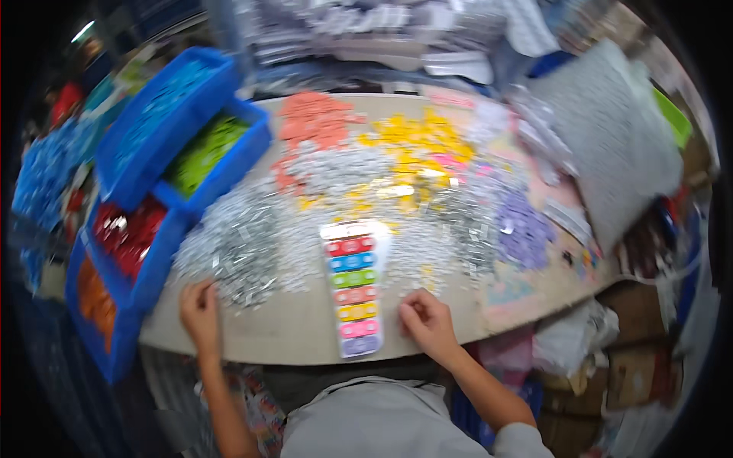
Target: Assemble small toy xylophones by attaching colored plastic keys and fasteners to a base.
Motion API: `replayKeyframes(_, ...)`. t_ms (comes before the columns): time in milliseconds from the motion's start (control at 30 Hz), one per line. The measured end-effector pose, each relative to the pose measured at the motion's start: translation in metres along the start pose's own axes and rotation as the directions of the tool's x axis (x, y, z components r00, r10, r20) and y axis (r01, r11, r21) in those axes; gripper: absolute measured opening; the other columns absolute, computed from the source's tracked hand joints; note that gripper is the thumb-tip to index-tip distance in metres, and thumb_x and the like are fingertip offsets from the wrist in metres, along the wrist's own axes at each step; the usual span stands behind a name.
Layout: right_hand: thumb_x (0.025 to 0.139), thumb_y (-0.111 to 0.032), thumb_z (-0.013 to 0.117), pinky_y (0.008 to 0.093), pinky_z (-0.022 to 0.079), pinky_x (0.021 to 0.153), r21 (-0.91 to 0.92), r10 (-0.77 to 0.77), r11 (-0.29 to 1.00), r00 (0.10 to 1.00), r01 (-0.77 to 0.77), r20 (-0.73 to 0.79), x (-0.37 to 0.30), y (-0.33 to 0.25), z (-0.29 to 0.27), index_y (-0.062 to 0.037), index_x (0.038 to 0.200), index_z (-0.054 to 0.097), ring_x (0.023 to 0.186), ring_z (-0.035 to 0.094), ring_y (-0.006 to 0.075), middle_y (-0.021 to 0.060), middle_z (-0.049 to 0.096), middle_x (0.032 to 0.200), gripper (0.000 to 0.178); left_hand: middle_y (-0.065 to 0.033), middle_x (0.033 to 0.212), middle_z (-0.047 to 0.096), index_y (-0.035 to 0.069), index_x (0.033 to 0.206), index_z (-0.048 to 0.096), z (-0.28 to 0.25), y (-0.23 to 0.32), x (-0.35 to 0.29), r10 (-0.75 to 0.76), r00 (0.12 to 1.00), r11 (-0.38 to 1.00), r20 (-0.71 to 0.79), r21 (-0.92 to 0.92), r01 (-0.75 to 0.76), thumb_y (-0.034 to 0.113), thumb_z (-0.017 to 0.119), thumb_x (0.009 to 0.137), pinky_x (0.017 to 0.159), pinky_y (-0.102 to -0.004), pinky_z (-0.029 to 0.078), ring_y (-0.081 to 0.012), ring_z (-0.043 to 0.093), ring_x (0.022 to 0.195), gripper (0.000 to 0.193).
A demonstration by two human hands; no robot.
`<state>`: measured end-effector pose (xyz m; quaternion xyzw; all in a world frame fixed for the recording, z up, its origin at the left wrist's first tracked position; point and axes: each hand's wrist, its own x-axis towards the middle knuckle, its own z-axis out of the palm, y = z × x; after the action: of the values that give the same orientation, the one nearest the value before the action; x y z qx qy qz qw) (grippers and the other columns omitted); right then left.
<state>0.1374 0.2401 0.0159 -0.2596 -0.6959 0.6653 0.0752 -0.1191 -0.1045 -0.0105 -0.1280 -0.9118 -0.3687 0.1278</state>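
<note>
A white tapered board (360, 230) lies upright on the table before me, filled with a column of colored blocks running from red through blue, green, coral, yellow and pink to purple. Each block carries small pale pieces. To its right, my right hand (427, 322) is closed just above the table, fingertips curled together; anything in them is hidden. My left hand (200, 311) is closed too, slightly blurred, at the near edge of a heap of shiny transparent pieces (248, 256). What it pinches, if anything, cannot be made out. Small white pieces (424, 248) lie scattered beyond the board.
Blue bins (229, 179) at left hold light-blue, green, red and orange pieces. Coral (317, 118), yellow (420, 141) and purple (523, 229) heaps cover the table's far and right parts. A bulky grey bag (607, 130) leans at right. White boards are stacked (366, 38) at the back.
</note>
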Motion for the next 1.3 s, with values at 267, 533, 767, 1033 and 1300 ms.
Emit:
replayKeyframes(267, 0.094, -0.006, 0.067, 0.0415, 0.052, 0.083, -0.909, -0.703, 0.417, 0.643, 0.026, -0.304, 0.064, -0.064, -0.173, 0.0011, 0.105, 0.07, 0.091, 0.067, 0.0316, 0.0156, 0.071, 0.099, 0.013, -0.0086, 0.098, 0.06, -0.002, 0.105, 0.059, -0.003, 0.014, 0.009, -0.001, 0.986, 0.966, -0.167, -0.256, -0.042, 0.004, 0.059, 0.103, 0.084, -0.0308, 0.048, -0.0159, 0.056, 0.09, 0.006)
replayKeyframes(533, 0.091, -0.011, 0.07, 0.0429, 0.051, 0.085, -0.875, -0.595, 0.485, 0.734, 0.002, -0.328, 0.122, -0.027, -0.23, 0.0001, 0.098, 0.072, 0.093, 0.065, 0.0345, 0.0168, 0.072, 0.095, 0.013, -0.0056, 0.096, 0.064, -0.003, 0.104, 0.067, -0.003, 0.103, -0.035, 0.084, 0.996, 0.971, 0.033, -0.227, -0.075, 0.002, 0.061, 0.102, 0.08, -0.0293, 0.049, -0.0137, 0.06, 0.089, 0.007)
replayKeyframes(767, 0.088, -0.013, 0.071, 0.0484, 0.052, 0.083, -0.926, -0.6, 0.357, 0.729, -0.124, -0.329, 0.168, -0.015, -0.236, -0.002, 0.088, 0.073, 0.092, 0.066, 0.0384, 0.0183, 0.072, 0.091, 0.012, -0.0012, 0.092, 0.065, -0.001, 0.098, 0.069, 0.008, 0.121, -0.069, -0.048, 0.934, 0.834, 0.354, -0.501, 0.233, 0.002, 0.072, 0.095, 0.078, -0.0239, 0.05, -0.0088, 0.061, 0.084, 0.005)
replayKeyframes(1033, 0.089, -0.006, 0.07, 0.0395, 0.05, 0.069, -0.89, -0.661, 0.451, 0.647, -0.062, -0.38, 0.14, -0.038, -0.222, 0.0001, 0.089, 0.063, 0.071, 0.062, 0.0303, 0.0174, 0.067, 0.082, 0.009, -0.0066, 0.091, 0.074, -0.003, 0.102, 0.073, 0.01, 0.14, -0.08, -0.064, 0.799, 0.6, 0.597, -0.617, 0.509, -0.001, 0.074, 0.092, 0.07, -0.0236, 0.054, -0.0113, 0.069, 0.079, 0.01)
replayKeyframes(1300, 0.089, 0.007, 0.071, 0.0311, 0.052, 0.08, -0.555, -0.576, 0.708, 0.812, 0.437, -0.095, -0.005, -0.042, -0.01, -0.0008, 0.098, 0.068, 0.088, 0.067, 0.0179, 0.0099, 0.073, 0.095, 0.012, -0.0109, 0.087, 0.076, -0.004, 0.108, 0.073, 0.018, 0.141, -0.101, 0.054, 0.504, 0.379, 0.862, -0.485, 0.788, 0.002, 0.071, 0.096, 0.062, -0.0201, 0.051, -0.0093, 0.068, 0.072, 0.014)
